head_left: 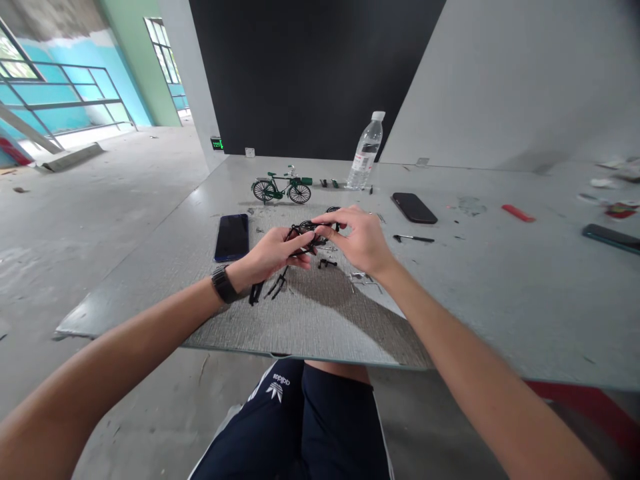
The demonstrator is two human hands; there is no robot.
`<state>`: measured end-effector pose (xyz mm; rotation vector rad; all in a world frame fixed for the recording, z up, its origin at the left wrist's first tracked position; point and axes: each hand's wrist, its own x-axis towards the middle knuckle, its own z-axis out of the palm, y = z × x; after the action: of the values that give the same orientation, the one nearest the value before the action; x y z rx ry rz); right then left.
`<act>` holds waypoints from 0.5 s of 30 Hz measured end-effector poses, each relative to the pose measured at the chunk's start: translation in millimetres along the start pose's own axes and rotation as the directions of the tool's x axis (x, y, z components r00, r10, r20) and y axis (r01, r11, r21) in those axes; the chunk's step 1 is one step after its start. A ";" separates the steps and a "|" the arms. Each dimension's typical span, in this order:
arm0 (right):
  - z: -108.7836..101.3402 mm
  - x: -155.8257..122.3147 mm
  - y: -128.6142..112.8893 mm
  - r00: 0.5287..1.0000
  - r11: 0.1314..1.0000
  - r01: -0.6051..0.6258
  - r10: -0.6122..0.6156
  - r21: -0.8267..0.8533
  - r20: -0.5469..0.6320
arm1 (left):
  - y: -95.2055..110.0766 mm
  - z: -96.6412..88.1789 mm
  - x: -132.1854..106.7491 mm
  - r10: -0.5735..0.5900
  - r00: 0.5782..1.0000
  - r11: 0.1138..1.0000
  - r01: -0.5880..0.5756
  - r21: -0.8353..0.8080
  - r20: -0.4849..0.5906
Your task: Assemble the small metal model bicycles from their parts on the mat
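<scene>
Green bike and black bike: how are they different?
The green bike stands upright on its two wheels on the table, with no hand on it. The black bike is held above the mat by the left hand and right hand. The green bike looks finished, while the black bike looks only partly built, with loose black parts lying on the mat below it. Both are small model bicycles.

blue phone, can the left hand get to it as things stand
Probably yes: the blue phone lies just beside the left hand with nothing between, but that hand is holding the black model.
</scene>
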<state>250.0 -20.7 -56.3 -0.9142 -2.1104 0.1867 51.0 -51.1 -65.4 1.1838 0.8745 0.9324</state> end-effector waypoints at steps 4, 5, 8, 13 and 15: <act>0.7 -0.1 -0.3 1.000 1.000 0.008 -0.008 -0.005 0.003 | -0.9 -1.9 -0.1 -0.003 1.000 1.000 0.003 0.010 0.008; 0.9 -0.1 -0.2 1.000 1.000 0.013 -0.013 -0.004 0.004 | -1.0 -2.3 -0.2 -0.006 1.000 1.000 0.006 0.014 0.012; 1.2 -0.4 -0.3 0.999 0.999 0.033 -0.033 0.020 0.013 | -1.0 -3.8 -0.6 -0.006 1.000 0.999 0.005 0.034 0.030; 1.0 -0.4 -1.5 0.997 0.996 0.063 -0.065 0.059 0.036 | -1.4 -6.2 -0.2 -0.011 0.999 0.996 0.007 0.092 0.045; 1.0 -0.1 -2.0 0.996 0.996 0.064 -0.067 0.058 0.053 | -2.1 -7.3 0.4 -0.012 0.999 0.994 0.007 0.107 0.052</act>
<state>248.2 -22.1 -56.1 -0.8142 -2.1710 0.2385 44.6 -48.4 -68.7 1.2885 0.8962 0.8520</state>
